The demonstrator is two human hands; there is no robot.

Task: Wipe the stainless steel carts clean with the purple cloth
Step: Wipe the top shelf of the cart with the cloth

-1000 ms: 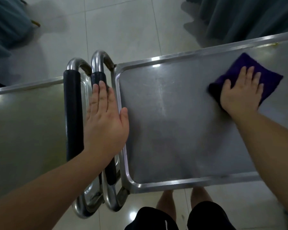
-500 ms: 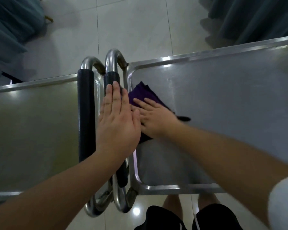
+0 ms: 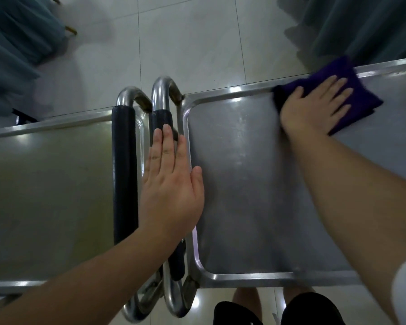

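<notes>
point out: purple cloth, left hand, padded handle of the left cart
purple cloth (image 3: 359,99): head view, on the bare fabric right of the fingers pressing it.
left hand (image 3: 171,188): head view, on the back of the hand.
padded handle of the left cart (image 3: 124,174): head view, on the middle of the black sleeve.

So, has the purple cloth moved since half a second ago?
Yes. The purple cloth went from beside the black-padded cart handle to the far rim of the right stainless steel cart, under the flat right hand.

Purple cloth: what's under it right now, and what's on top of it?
The right hand presses flat on top of the purple cloth. Beneath lies the right cart's tray, at its far rim. The steel directly under the cloth is covered, so its state is unseen.
</notes>
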